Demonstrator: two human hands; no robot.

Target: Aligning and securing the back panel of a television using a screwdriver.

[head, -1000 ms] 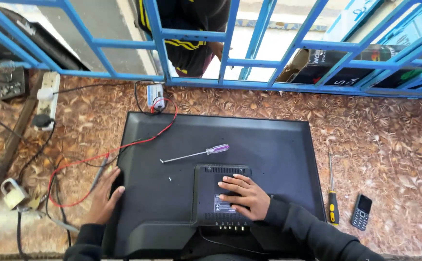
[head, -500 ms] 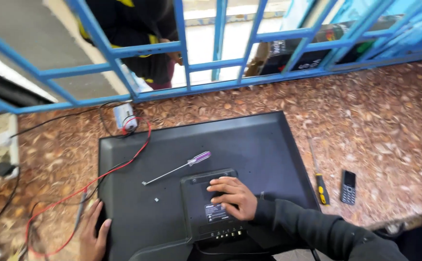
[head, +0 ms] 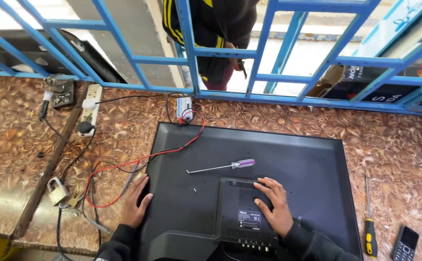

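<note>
A black flat television [head: 288,154] lies face down on the patterned brown counter. My right hand [head: 272,205] rests flat, fingers spread, on the raised back housing [head: 237,212] at the near middle of the set. My left hand [head: 134,203] lies on the television's left edge, beside red and black wires [head: 124,164]. A screwdriver with a purple handle [head: 223,166] lies on the back panel just beyond my right hand, and a small loose screw [head: 194,190] sits near it.
A yellow-handled screwdriver [head: 368,220] and a small black phone [head: 404,244] lie at the right. A padlock with keys [head: 56,192], a white power strip [head: 88,109] and a small meter [head: 184,107] sit at the left and back. A person stands behind the blue window grille [head: 191,53].
The view has swung back towards the left, bringing the power strip and padlock into sight. Both hands stay on the television; my left hand now shows fully on its edge.
</note>
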